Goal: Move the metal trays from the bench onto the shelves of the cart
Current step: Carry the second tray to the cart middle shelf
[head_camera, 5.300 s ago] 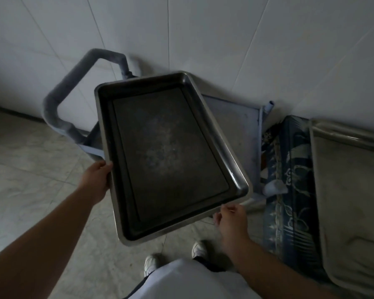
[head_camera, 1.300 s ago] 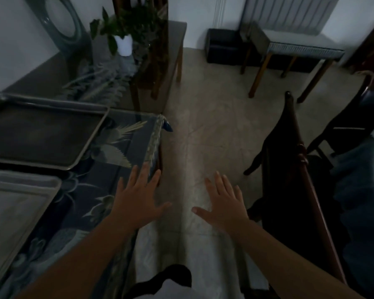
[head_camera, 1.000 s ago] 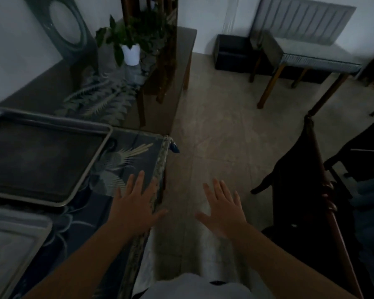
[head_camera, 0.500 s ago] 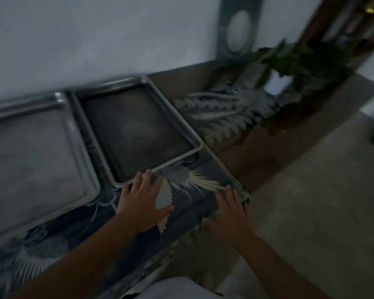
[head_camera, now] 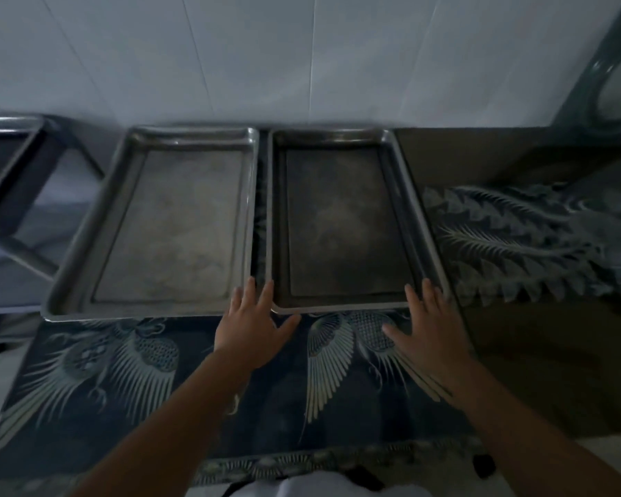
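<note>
Two metal trays lie side by side on the bench against the white wall. The left tray (head_camera: 173, 224) has a lighter, greyish bottom; the right tray (head_camera: 341, 220) is darker. My left hand (head_camera: 253, 326) is spread flat at the near left corner of the right tray, fingertips at its rim. My right hand (head_camera: 432, 330) is spread at the same tray's near right corner, fingertips touching the rim. Neither hand holds anything. The cart (head_camera: 11, 163) shows at the far left edge, with a dark tray on its top shelf.
The bench is covered by a dark blue cloth with white bird patterns (head_camera: 151, 374). To the right stands a dark brown table (head_camera: 538, 353) with a patterned runner (head_camera: 517, 242). A round-holed grey object (head_camera: 613, 87) leans at the upper right.
My view has turned left from the room to face the bench squarely. Both open hands have moved forward to the near corners of the right tray.
</note>
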A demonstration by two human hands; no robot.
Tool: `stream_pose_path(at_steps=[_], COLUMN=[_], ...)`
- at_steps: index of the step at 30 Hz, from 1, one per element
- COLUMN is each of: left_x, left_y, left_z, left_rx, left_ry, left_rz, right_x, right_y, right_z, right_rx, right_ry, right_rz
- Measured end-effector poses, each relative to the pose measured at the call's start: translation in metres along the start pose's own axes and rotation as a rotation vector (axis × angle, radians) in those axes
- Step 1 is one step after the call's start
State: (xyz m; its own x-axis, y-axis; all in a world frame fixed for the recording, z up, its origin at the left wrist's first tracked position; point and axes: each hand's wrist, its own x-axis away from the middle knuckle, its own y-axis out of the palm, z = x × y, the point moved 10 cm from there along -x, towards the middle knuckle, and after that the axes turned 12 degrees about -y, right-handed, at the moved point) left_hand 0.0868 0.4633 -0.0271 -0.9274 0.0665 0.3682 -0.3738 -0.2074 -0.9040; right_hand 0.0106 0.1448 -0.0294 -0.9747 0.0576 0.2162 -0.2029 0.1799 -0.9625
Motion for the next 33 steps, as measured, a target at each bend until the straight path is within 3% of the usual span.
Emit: stream_pose_path(at_steps=[6,12,15,19,25,29,33], left_x=[-0.050,-0.080,-0.097,-0.116,-0.123,-0.122,-0.123], left_y=[0.018,0.031,0.028,0.020,0.029,0.043,0.063], left_z=[0.009,0.017,0.015,0.009,-0.004,-0.005,-0.011], left_rx=[0.287,0.522,0.632,0.573,0.721,0.857,1.054], left_ry=[-0.090,-0.231,-0.354,-0.475,-0.639,-0.654,-0.697], left_rz=[-0.158,-0.154,-0.106,0.003,0.156,0.119,-0.101], right_x=[-0.040,-0.074,-0.093,-0.120,-0.133,-0.136,-0.140], right_y=[-0.015,-0.008,-0.007,-0.007,0.014,0.026,0.032], right_z=[0.014,0.065,0.087,0.118,0.155,0.171,0.173], right_rx=[-0.015,-0.115,-0.202,-0.394,-0.800,-0.932,-1.031], right_ry=[-0.008,0.041,0.082,0.225,0.465,0.503,0.498], right_rz=[0.009,-0.028,0.007,0.135,0.222,0.190,0.168])
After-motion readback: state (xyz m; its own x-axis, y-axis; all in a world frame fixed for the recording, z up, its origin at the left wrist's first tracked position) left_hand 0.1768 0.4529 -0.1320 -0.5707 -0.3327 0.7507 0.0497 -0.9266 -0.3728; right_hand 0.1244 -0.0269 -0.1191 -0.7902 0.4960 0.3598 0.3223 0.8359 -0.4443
